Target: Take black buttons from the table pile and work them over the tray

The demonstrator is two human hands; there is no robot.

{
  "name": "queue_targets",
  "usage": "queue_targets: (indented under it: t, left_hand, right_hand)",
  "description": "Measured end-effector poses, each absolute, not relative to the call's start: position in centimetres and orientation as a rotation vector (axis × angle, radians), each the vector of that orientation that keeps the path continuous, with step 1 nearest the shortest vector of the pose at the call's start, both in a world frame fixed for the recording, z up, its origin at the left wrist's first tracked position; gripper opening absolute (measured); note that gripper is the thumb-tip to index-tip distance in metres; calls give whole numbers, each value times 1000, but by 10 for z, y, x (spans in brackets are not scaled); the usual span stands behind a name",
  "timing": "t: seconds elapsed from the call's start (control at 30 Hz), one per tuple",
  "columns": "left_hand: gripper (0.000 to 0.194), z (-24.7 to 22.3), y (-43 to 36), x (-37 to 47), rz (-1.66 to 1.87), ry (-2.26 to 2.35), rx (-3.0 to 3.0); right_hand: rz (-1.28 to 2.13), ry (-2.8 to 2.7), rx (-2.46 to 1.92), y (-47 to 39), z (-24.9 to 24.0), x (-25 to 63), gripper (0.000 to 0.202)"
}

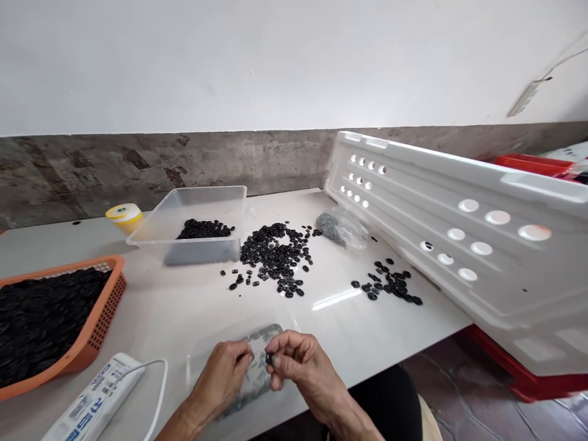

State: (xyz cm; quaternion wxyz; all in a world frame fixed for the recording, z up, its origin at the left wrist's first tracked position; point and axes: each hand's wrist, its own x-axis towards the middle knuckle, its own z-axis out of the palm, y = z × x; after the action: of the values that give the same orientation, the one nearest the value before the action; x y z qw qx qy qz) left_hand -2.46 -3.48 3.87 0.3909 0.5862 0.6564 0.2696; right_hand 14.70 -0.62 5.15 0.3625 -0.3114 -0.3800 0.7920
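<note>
My right hand (298, 364) pinches a small black plastic piece (269, 357) between thumb and fingertips. Just beside it, my left hand (225, 370) has thumb and forefinger pressed together; whatever is between them is too small to make out. Both hands are over a clear shallow tray (202, 344) of tiny grey pieces (257, 376), partly hidden by the hands. Beyond it spreads a loose pile of small black oval pieces (275, 252). To the right lies a smaller scatter of black oval pieces (390, 285).
At left stand an orange basket (98, 315) full of black pieces, a white power strip (98, 398) with a cable, and a clear bin (154, 215) holding black pieces. A yellow-and-white roll (124, 215) is behind. A plastic bag (346, 229) lies near a large white perforated panel (413, 196).
</note>
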Motion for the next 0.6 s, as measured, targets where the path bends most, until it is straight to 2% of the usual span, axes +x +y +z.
queue_targets:
  t: [0.1,0.17,0.3,0.47,0.6]
  left_hand:
    - [35,42,-40,-26,755,1566,1385]
    - [34,46,-45,-24,877,1505,1263]
    - [22,48,-56,-17,1156,1384,986]
    - [26,37,-62,-11,1268,1284,817]
    - [29,35,-66,-9,1421,1243,705]
  right_hand:
    - [1891,-1126,-866,-9,53,149,16]
    - [1670,-1361,-955,-11,56,151,10]
    - [1290,-1828,-1028,-16,68,147,22]
    - [1124,-1862,-985,-20,68,132,20]
    - [1228,-1647,-997,-22,56,123,8]
